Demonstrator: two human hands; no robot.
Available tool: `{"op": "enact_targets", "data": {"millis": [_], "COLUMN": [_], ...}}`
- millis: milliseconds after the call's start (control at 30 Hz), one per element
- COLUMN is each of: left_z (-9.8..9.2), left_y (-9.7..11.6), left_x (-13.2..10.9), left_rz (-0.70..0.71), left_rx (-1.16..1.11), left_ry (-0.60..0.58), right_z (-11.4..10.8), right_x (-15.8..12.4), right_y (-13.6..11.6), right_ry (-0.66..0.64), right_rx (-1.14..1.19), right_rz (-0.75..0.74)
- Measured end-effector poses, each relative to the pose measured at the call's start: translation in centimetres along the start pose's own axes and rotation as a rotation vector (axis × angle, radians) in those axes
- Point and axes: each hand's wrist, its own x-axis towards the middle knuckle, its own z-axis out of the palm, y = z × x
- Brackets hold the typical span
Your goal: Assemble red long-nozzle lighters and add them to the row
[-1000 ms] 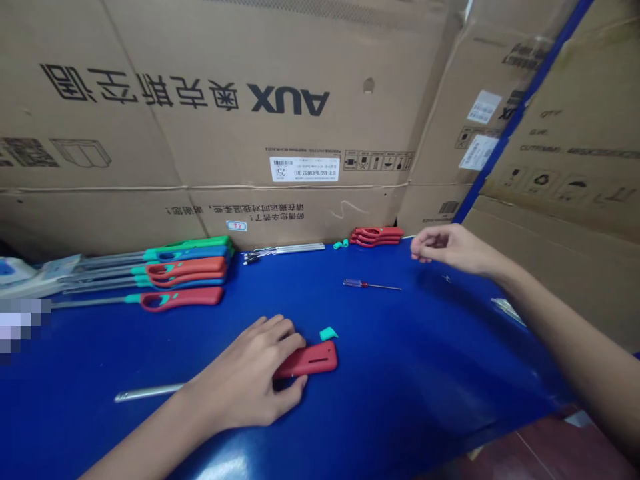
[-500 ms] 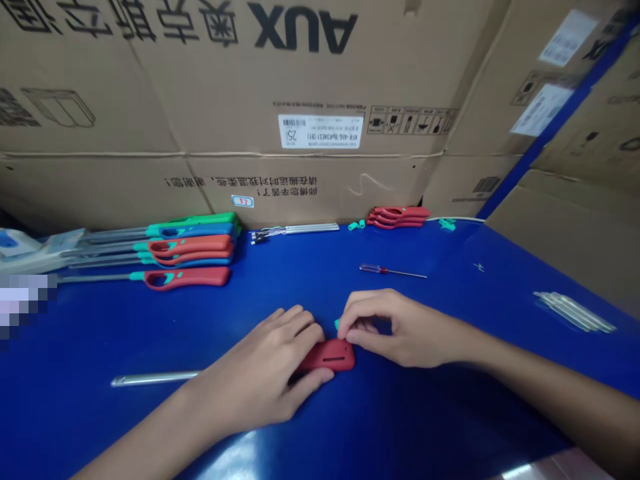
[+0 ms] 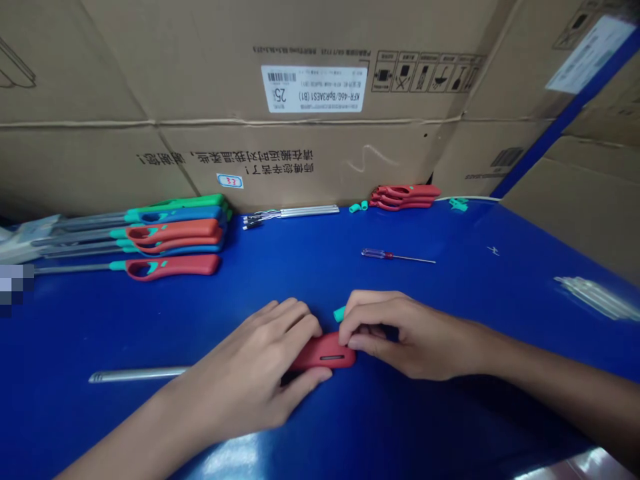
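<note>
My left hand is wrapped over the red handle of a long-reach lighter lying on the blue table. The handle's slotted right end shows beyond my fingers. A silver metal tube reaches out to the left from under my left forearm; where it meets the handle is hidden. My right hand is pinched, its thumb and fingertips touching the top of the handle's right end. Whatever those fingertips may hold is too small or covered to see. A teal collar lies just behind my right fingers.
Several lighters are stacked at the back left. A screwdriver lies behind my hands. Metal tubes with wires, red handle shells and teal pieces line the cardboard box. Shiny rods lie at right.
My right fingertips have come onto the handle's end, covering the small dark spot seen there before. More of the teal collar shows. The whole view has shifted with my head.
</note>
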Motion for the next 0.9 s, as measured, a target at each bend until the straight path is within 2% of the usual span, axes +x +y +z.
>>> {"op": "enact_targets", "data": {"millis": [900], "left_z": [0.11], "left_y": [-0.13], "left_x": [-0.17], "left_rz": [0.041], "left_rx": [0.036], "left_ry": [0.046], "right_z": [0.19], "right_x": [-0.24], "right_y": [-0.32], "right_ry": [-0.028], "right_rx": [-0.138], "right_rz": [-0.028]}}
